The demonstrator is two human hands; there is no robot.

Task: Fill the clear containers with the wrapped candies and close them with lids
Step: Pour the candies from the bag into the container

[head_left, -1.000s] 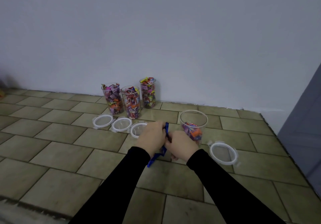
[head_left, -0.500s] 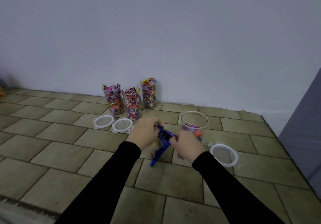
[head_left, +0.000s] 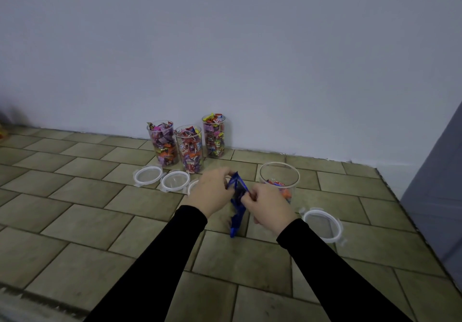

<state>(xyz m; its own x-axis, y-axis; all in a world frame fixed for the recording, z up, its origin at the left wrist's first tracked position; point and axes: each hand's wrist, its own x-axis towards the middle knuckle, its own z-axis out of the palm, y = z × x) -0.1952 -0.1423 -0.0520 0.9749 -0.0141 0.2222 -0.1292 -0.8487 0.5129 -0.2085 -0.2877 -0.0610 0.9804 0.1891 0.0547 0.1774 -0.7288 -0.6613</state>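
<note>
Left hand [head_left: 212,191] and right hand [head_left: 266,205] each pinch the blue candy bag [head_left: 237,204], fingers clenched on its mouth, apparently to spread it. The open container [head_left: 279,180] stands at 2 o'clock, ready to receive candies.

A bare indoor room corner: tiled floor [head_left: 75,221] under the hands, plain white wall [head_left: 225,46] beyond them.

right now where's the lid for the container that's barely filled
In the head view, the loose lid lies flat on the tiled floor, right of the right hand and in front of the nearly empty container.
</note>
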